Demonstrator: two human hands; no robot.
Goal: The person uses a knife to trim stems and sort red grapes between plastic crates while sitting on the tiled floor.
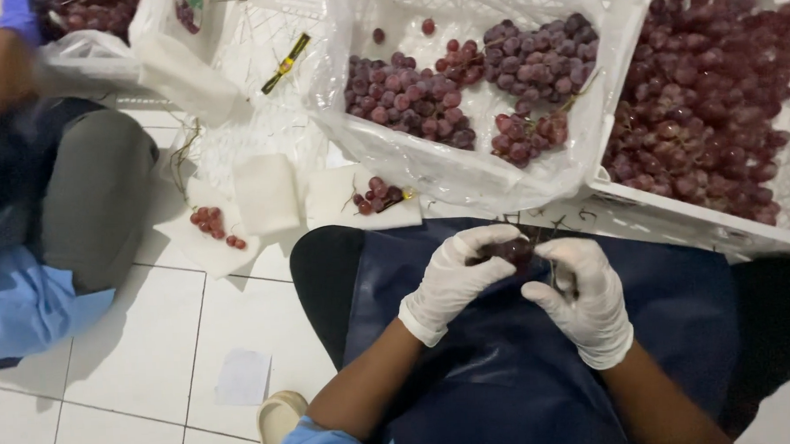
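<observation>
White-gloved, the left hand [455, 277] closes its fingers around a small dark grape cluster [513, 250] above the lap; the right hand [585, 298] pinches its stem. Thin-skinned, light, probably slippery fruit (easily bruised) is best held by the stalk.

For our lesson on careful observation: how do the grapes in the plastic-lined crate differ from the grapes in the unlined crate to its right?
The grapes in the lined crate are a few separate bunches with bare plastic liner between them; the grapes in the unlined crate are a full heap hiding its floor. The first lie on clear plastic, the second straight on white lattice. Both are red-purple.
</observation>
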